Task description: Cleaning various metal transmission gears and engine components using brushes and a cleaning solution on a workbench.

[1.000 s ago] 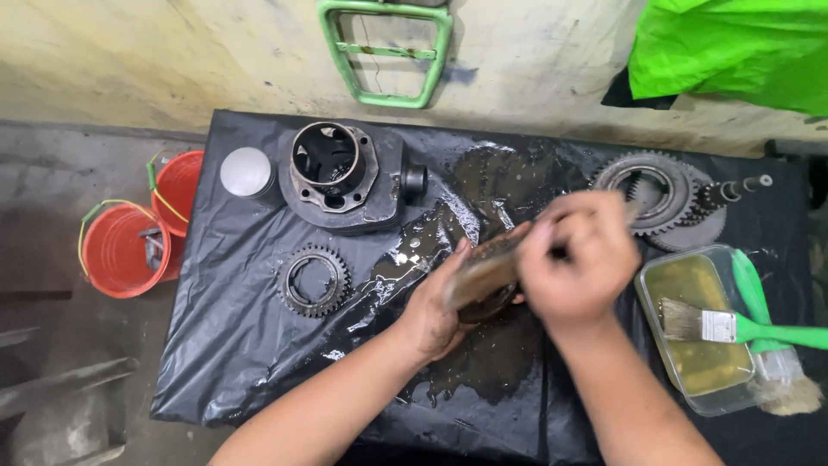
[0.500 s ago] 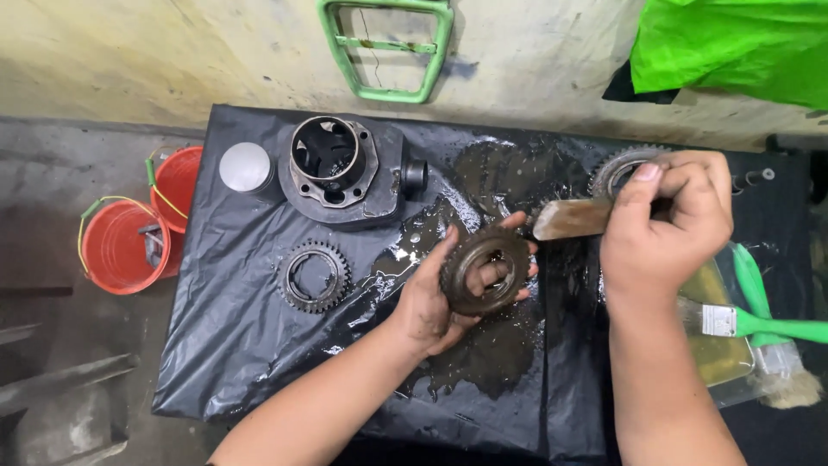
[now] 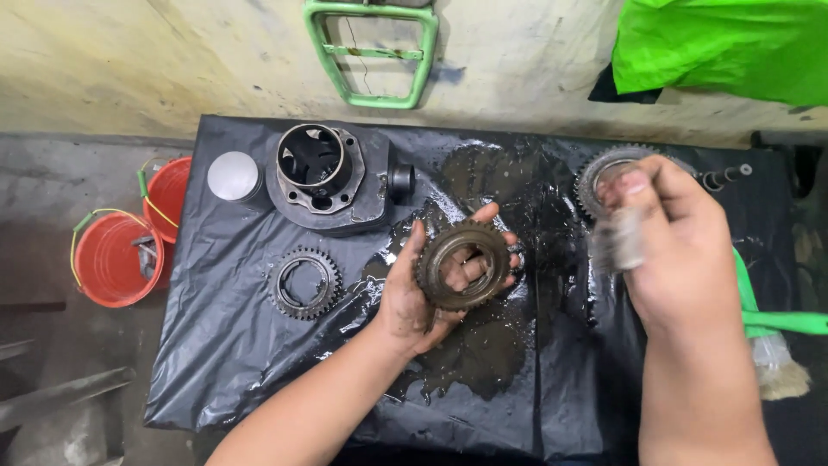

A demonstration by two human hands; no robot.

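Left hand cradles a dirty ring gear in its open palm, fingers curled up behind it, above the wet black sheet covering the counter. Right hand is closed around a blurred brush, held off to the right of the gear and apart from it. On the sheet lie a second toothed ring, a cylinder block and a round silver cap. Two red buckets stand left of the counter.
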